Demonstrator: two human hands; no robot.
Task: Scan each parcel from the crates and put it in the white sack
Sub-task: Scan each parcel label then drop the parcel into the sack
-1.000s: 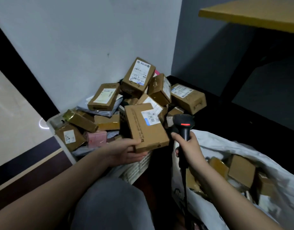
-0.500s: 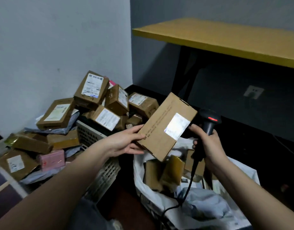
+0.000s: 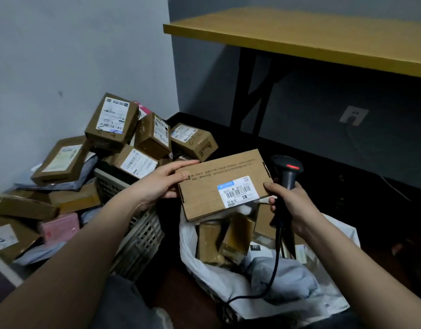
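Note:
A flat brown cardboard parcel (image 3: 212, 186) with a white barcode label hangs over the open white sack (image 3: 197, 262). My left hand (image 3: 162, 184) grips its left edge, thumb on top. My right hand (image 3: 290, 205) holds a black handheld barcode scanner (image 3: 286, 172) upright just right of the parcel, its red light lit. The right thumb touches the parcel's right corner. Inside the sack lie several brown parcels and a grey bag. To the left, a white slatted crate (image 3: 138, 229) is heaped with several labelled cardboard parcels (image 3: 112, 119).
More parcels, grey mailers and a pink packet (image 3: 60, 227) spill over the floor at left. A yellow tabletop (image 3: 311, 36) on black legs stands at back right, a wall socket (image 3: 353, 115) under it. The scanner's cable (image 3: 273, 276) runs down across the sack.
The parcel has moved from over the crate to above the sack and levelled out, label facing up. The scanner's light patch on the label is gone. The view swung right.

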